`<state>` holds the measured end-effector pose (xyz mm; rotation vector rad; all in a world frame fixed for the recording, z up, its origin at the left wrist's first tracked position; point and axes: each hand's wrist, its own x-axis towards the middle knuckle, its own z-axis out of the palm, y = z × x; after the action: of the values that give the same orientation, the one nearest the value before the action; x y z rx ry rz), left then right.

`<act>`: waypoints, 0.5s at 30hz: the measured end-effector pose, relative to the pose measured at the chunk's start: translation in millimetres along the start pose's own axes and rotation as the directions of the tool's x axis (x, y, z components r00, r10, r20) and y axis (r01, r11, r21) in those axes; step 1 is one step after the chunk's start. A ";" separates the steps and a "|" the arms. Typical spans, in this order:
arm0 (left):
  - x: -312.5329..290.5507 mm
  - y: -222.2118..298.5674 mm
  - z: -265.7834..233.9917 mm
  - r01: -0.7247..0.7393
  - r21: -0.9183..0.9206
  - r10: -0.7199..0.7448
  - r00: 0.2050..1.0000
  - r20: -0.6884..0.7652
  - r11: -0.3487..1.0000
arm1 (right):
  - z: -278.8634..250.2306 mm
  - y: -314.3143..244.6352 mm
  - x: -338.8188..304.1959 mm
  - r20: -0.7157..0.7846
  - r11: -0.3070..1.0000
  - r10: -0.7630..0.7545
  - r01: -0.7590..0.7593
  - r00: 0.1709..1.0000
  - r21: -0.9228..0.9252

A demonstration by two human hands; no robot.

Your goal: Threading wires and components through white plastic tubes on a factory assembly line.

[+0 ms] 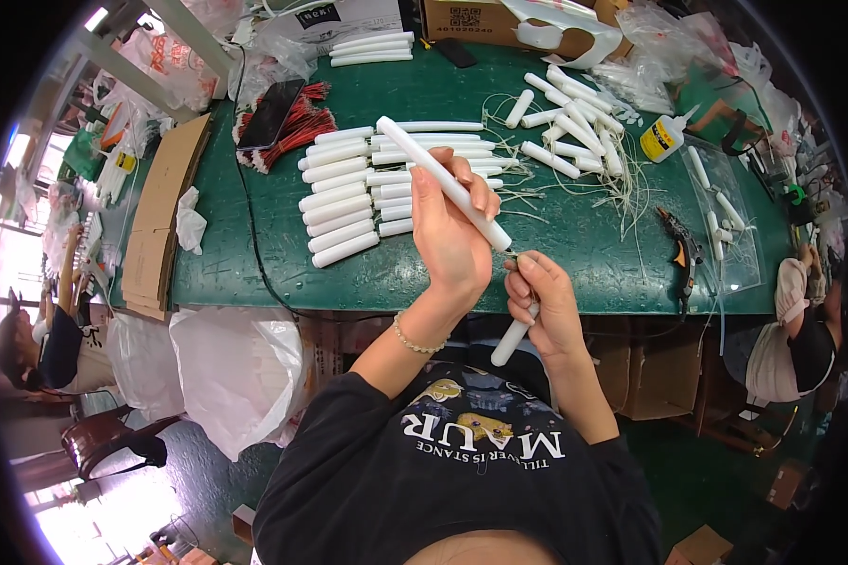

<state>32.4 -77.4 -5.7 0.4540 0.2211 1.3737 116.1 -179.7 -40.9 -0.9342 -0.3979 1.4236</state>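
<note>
My left hand (452,221) is closed round a long white tube (415,155), which slants from upper left down toward my right hand. My right hand (545,299) wraps a shorter white tube (512,345) that points down toward my lap. Its fingertips pinch close by the lower end of the long tube, and a thin wire-like bit shows there, too small to make out. Behind my left hand lie rows of white tubes (339,202), short ones at the left and longer ones with thin wires (518,169) at the right.
On the green table (575,254) are a loose pile of white tubes (575,127), a yellow-labelled glue bottle (664,137), black-and-orange pliers (680,254), red wire bundles (292,122) under a dark phone (271,113), and folded cardboard (165,217). White bags (240,367) hang below the front edge.
</note>
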 end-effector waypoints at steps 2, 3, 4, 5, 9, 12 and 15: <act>-0.1 0.0 0.4 0.001 -0.003 -0.001 0.999 -0.032 1.000 | 0.5 0.3 0.9 0.005 1.000 0.012 -0.012 1.000 0.021; -0.3 -0.6 -2.0 0.008 -0.004 -0.008 1.000 0.001 1.000 | 0.7 0.6 1.7 0.006 0.999 0.021 -0.021 1.000 0.038; -0.2 -1.1 -4.5 0.013 -0.005 -0.013 0.999 0.034 1.000 | 1.0 0.9 2.5 0.008 0.998 0.030 -0.030 1.000 0.055; -0.4 -1.7 -6.9 0.012 -0.005 -0.012 0.999 0.033 1.000 | 1.4 0.9 2.7 0.009 0.998 0.031 -0.031 0.999 0.054; -0.8 -3.3 -11.0 0.005 -0.008 -0.004 0.999 0.054 1.000 | 1.5 2.9 3.1 0.007 1.000 0.014 -0.014 1.000 0.004; 0.0 -4.0 -9.0 -0.005 -0.012 0.006 1.000 0.020 1.000 | 0.0 3.4 2.7 0.003 0.999 -0.017 0.017 1.000 -0.040; 0.5 -2.4 -8.5 -0.011 -0.003 0.011 1.000 0.009 1.000 | 0.0 4.8 2.5 0.015 0.999 -0.012 0.013 1.000 -0.032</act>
<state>31.2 -75.7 -14.3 0.4597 0.2099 1.3821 113.4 -177.9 -45.2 -0.9463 -0.4378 1.4167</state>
